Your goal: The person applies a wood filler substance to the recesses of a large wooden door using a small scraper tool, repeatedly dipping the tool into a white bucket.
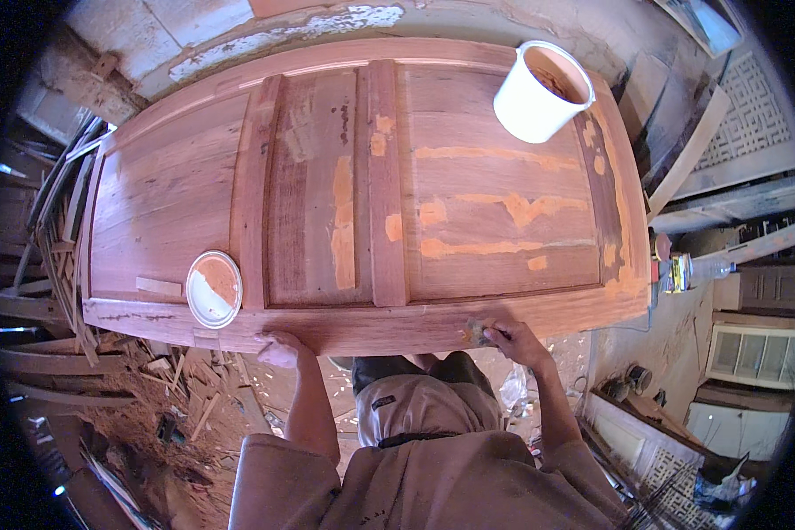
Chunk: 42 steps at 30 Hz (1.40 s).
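A reddish wooden panel door (pixel 327 320) lies flat in front of me, with orange filler patches (pixel 539 208) mostly on its right half. My right hand (pixel 519 343) is closed around a putty knife (pixel 477 332), whose filler-smeared blade is over the door's near edge. My left hand (pixel 279 350) rests against the near edge further left, fingers loosely stretched out and holding nothing. Close to it, a round white lid (pixel 210 305) with filler smeared on it lies on the door. A white bucket (pixel 532 110) with brownish filler inside stands at the far right.
A small wood strip (pixel 158 286) lies on the door left of the lid. Timber pieces (pixel 66 256) are stacked at the left, and scraps and shavings (pixel 181 389) cover the floor below. Boards (pixel 693 155) and a lattice panel (pixel 746 110) lean at the right.
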Available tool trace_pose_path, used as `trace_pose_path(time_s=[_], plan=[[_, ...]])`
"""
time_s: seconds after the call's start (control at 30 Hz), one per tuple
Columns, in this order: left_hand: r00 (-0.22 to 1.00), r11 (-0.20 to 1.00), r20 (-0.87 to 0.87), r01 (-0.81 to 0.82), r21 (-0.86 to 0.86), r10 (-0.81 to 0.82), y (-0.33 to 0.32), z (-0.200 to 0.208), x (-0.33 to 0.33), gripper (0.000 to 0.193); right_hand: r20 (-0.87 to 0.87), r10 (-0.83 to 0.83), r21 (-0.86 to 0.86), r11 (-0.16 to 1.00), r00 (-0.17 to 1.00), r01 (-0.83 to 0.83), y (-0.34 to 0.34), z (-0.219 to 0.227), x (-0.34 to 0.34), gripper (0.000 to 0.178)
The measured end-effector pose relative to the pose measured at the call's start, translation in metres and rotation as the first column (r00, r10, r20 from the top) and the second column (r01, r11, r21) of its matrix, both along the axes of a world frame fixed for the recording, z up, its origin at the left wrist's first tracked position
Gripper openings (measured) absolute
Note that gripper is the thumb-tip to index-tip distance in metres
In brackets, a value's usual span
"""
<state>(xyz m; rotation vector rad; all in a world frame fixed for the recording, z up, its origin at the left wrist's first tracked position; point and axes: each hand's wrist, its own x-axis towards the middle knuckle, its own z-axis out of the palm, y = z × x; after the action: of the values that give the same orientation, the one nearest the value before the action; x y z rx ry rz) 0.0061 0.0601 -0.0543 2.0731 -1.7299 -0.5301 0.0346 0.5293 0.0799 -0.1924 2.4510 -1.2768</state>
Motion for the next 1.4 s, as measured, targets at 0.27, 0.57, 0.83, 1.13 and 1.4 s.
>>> trace_pose_path(time_s=[0.27, 0.57, 0.83, 1.13, 1.4], plan=[[0.999, 0.999, 0.007, 0.036, -0.033, -0.036, 0.013, 0.025, -0.003, 0.068, 0.124, 0.043, 0.167, 0.984, 0.991, -0.064, 0.023, 0.041, -0.044, 0.03], [0.999, 0.999, 0.031, 0.017, -0.04, -0.016, 0.012, 0.017, -0.004, 0.069, 0.35, -0.081, 0.274, 0.962, 0.933, -0.02, 0.048, 0.029, 0.005, 0.029], [0.999, 0.999, -0.005, 0.035, -0.037, -0.035, 0.016, 0.014, -0.006, 0.071, 0.039, -0.007, 0.609, 0.793, 0.999, -0.018, 0.057, 0.006, -0.009, 0.021], [1.0, 0.999, -0.016, 0.024, -0.035, -0.025, 0.015, 0.019, -0.005, 0.07, 0.101, 0.08, 0.567, 0.815, 0.992, -0.123, -0.001, 0.005, -0.042, 0.026], [0.999, 0.997, -0.021, 0.042, -0.057, -0.043, 0.01, 0.009, 0.0, 0.069, 0.107, 0.213, 0.304, 0.923, 0.971, -0.236, -0.003, -0.025, -0.04, 0.03]])
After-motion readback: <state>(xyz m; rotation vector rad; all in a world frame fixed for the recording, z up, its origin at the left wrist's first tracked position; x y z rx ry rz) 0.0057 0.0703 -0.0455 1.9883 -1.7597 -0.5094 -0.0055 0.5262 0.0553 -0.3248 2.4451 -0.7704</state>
